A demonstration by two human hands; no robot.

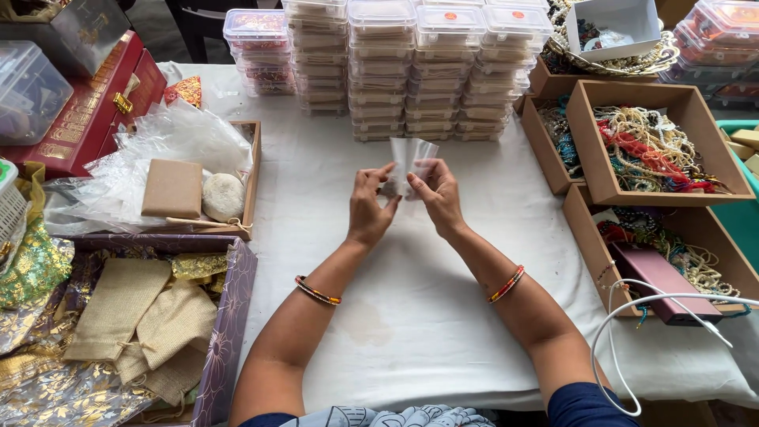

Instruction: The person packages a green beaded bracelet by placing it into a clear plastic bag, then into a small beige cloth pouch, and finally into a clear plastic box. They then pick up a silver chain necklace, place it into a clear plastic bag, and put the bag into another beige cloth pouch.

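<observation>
Both my hands are raised over the middle of the white cloth-covered table (443,269), pinching one small clear plastic pouch (413,158) between them. My left hand (370,207) grips its lower left side. My right hand (437,198) grips its lower right side. Something small and dark sits low inside the pouch between my fingertips; I cannot tell what it is. The pouch's top stands upright above my fingers. Each wrist wears striped bangles.
Stacks of clear lidded boxes (411,71) line the far edge. Open cardboard boxes of beaded jewellery (656,146) stand at the right, with a white cable (672,304) near them. At the left are a wooden tray with plastic bags (186,170), a red case (95,111) and burlap pouches (146,324).
</observation>
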